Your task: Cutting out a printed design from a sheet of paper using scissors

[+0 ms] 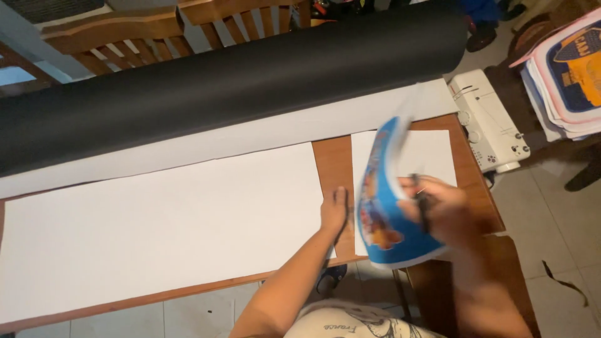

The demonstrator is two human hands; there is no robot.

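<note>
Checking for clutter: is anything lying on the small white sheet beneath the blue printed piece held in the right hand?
Nothing visible: the small white sheet looks bare where it shows, though the blue printed piece and right hand cover its lower part.

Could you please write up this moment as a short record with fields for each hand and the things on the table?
left hand: flat, palm down, on the edge of the large white sheet
right hand: grips a curved blue printed sheet, blurred by motion
table: brown wood, mostly covered
small white sheet: lies under the blue one
black roll: lies along the far edge
sewing machine: white, off the right end
</note>
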